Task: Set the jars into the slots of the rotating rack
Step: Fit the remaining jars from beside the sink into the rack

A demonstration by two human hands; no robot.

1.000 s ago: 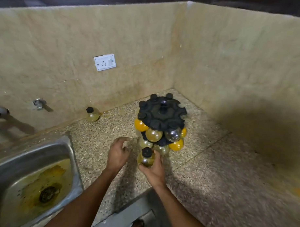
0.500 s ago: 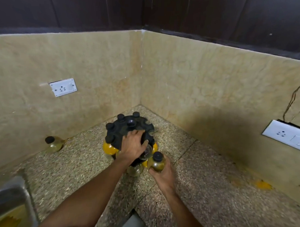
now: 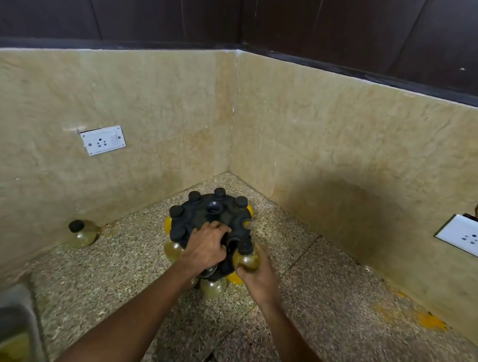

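Note:
A black rotating rack (image 3: 217, 218) stands on the speckled counter in the corner, with several round black-capped jars hanging in its slots. My left hand (image 3: 207, 246) lies on the rack's front top edge, fingers curled over it. My right hand (image 3: 256, 276) grips a round yellowish jar (image 3: 246, 258) with a black cap, held against the rack's front right side at an empty slot. Another jar (image 3: 82, 233) stands alone by the left wall.
A steel sink (image 3: 8, 327) sits at the lower left edge. Wall sockets are on the left wall (image 3: 103, 140) and the right wall (image 3: 467, 239). A yellow stain (image 3: 430, 321) marks the counter at the right. Stone walls close the corner behind the rack.
My left hand went from the counter beside the rack onto its top. My right hand lifted the jar up to the rack's upper tier. The view swung right, away from the sink.

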